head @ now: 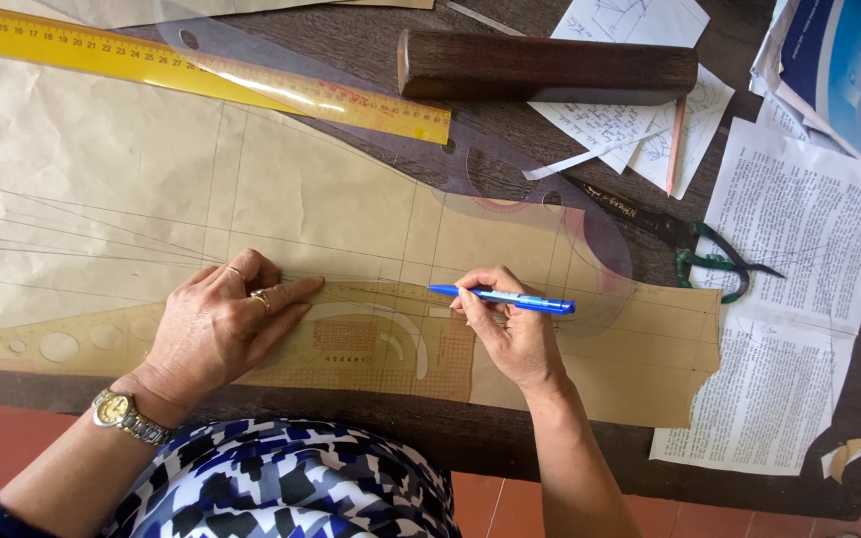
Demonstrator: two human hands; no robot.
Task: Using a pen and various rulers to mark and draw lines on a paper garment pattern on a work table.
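My left hand [219,321] presses flat on a clear curved drafting ruler [371,339] that lies on brown pattern paper [132,199]. It wears rings and a wristwatch. My right hand [510,324] grips a blue pen [505,297], held almost level, its tip pointing left at the ruler's upper edge. Thin drawn lines cross the paper.
A long yellow ruler [201,70] lies across the top over another clear curve template [510,189]. A dark wooden block [550,65] sits at the back. Green-handled scissors [710,261], a pencil [674,144] and printed sheets [799,299] lie on the right.
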